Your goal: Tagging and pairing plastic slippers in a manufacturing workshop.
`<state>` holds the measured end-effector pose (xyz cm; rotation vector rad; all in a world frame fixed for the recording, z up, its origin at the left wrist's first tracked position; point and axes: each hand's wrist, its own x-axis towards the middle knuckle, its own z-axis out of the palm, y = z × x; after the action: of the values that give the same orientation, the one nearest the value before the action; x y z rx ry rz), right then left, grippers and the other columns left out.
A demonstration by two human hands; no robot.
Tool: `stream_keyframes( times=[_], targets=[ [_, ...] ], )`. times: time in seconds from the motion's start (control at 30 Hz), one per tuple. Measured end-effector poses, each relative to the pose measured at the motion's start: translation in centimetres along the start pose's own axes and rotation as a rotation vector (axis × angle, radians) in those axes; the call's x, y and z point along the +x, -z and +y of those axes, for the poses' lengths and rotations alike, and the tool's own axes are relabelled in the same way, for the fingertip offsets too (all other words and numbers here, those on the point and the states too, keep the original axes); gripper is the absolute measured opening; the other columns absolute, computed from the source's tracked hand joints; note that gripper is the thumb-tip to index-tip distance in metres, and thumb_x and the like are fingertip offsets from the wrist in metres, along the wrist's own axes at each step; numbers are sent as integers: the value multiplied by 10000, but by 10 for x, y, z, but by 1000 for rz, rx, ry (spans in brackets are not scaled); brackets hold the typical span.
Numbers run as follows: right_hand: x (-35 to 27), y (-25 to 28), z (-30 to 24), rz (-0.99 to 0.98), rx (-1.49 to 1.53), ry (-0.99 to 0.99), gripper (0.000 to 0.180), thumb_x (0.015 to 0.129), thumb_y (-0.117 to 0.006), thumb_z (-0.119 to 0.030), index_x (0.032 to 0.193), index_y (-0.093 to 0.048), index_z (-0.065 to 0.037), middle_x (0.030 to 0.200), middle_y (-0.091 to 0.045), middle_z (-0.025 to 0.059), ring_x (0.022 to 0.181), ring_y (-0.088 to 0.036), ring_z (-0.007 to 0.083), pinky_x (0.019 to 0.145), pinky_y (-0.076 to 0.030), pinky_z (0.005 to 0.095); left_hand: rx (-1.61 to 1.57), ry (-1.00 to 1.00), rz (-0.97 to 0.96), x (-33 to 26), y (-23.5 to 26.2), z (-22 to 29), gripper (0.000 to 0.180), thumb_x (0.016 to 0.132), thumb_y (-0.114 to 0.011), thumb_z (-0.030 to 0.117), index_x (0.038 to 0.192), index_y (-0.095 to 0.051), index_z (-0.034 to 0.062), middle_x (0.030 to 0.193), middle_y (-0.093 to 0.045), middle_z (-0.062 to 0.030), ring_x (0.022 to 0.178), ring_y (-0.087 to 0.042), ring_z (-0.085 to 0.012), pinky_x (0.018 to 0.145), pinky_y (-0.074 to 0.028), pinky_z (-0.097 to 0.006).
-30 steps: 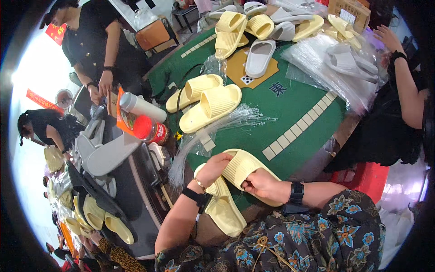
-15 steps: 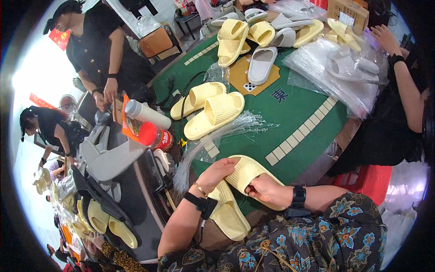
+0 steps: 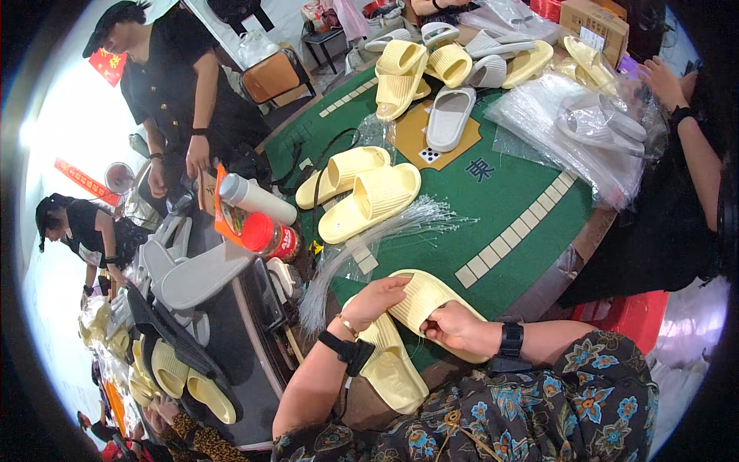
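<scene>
Partly beneath right grip point(image 3: 456, 326) lies yellow slipper point(image 3: 422, 299).

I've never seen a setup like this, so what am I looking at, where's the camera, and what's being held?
There's no machine here: these are a person's own bare hands. The view comes from a wide fisheye camera worn on the head, looking down, so straight edges bend near the picture's rim. The left hand touches the far part of a yellow slipper, while the right hand pinches the edge of its band. Another slipper lies beside it. Farther up the green table are a yellow pair, a grey slipper, a row of pale tiles and a bundle of thin clear strands.
</scene>
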<state>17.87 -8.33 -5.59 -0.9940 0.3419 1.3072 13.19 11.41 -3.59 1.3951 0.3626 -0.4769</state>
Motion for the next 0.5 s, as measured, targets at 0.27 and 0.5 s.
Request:
stream_keyframes(
  times=[0.27,0.5],
  targets=[
    [-1,-2,0,-13,46,34,117,892,-530,11,989,-595,23,773,-589,73,614,-530,140,503,-408,251,-89,-23,-3,2,1,-4,465,923,-535,60,1369,-460,-52,1250,-599,-76,1069,-574,-126,974,-431,-266],
    [6,1,7,-22,94,67,112,876,-536,35,973,-591,32,768,-582,81,608,-522,145,494,-408,257,-79,-3,-28,-1,3,-2,478,934,-524,59,1395,-439,-32,1275,-584,-59,1085,-564,-117,982,-425,-265]
  ],
)
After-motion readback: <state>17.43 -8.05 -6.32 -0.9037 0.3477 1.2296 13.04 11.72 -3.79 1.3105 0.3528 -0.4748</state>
